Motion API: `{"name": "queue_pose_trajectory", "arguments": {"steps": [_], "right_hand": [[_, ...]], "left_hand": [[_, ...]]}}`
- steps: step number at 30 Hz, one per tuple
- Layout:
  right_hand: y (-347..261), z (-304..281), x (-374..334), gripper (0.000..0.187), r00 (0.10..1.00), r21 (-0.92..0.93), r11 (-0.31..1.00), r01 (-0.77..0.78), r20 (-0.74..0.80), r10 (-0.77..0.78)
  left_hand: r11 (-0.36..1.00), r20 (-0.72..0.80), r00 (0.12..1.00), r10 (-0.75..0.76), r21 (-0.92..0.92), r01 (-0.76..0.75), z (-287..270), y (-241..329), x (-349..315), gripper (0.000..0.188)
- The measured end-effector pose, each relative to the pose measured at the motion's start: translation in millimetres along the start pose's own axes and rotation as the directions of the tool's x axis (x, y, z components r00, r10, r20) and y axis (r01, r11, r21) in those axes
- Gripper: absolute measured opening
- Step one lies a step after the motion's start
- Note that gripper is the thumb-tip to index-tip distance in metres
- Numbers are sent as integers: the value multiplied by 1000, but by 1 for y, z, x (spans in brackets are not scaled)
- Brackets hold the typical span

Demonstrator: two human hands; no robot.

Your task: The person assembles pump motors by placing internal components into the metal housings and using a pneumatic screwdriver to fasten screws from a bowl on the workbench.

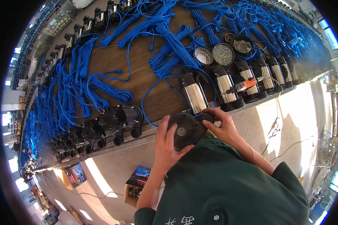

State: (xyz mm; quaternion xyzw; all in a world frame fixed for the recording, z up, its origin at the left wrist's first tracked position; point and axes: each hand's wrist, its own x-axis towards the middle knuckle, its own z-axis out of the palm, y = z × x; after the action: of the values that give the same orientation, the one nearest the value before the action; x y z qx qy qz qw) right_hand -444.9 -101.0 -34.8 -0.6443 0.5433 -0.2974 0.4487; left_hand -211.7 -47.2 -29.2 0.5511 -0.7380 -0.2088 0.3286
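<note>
A submersible pump with a shiny steel body (195, 95) lies on the table edge in front of me, a blue cable looping around it. Its black round end piece (187, 137) faces me, with a small hub in the middle. Around the left rim of that end piece curl the fingers of my left hand (164, 144). My right hand (225, 127) grips the smaller round black outlet (206, 120) on its right side between thumb and fingers. Whether the end piece is fixed to the steel body cannot be made out.
An orange power screwdriver (246, 85) rests across a row of steel pumps (265, 77) to the right. Beyond are a bowl of small metal parts (222, 54) and bundled blue cables (172, 45). More black pumps (120, 116) line the left edge; an open carton (131, 189) stands below.
</note>
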Motion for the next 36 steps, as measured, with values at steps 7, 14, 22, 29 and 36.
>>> {"name": "queue_pose_trajectory", "arguments": {"steps": [7, 14, 22, 29, 36], "right_hand": [[1, -1, 2, 36, 999, 71, 997, -41, 32, 39], [4, -1, 2, 38, 1000, 82, 996, -15, 3, 15], [3, -7, 1, 37, 997, 41, 997, 61, 39, -62], [57, -77, 42, 45, 934, -76, 974, -214, -307, 182], [167, -124, 76, 29, 678, 698, 546, -463, -117, 725]], "left_hand": [[999, -17, 999, 30, -38, -31, 0, -3, 3, 74], [997, -13, 999, -34, -64, 34, 1, 5, 3, 72], [999, 3, 999, -37, -3, 37, 1, 11, -1, 74], [999, -139, 990, 35, -7, -37, -28, 56, 53, 57], [935, 181, 949, 257, -294, -197, 108, 54, 269, 10]]}}
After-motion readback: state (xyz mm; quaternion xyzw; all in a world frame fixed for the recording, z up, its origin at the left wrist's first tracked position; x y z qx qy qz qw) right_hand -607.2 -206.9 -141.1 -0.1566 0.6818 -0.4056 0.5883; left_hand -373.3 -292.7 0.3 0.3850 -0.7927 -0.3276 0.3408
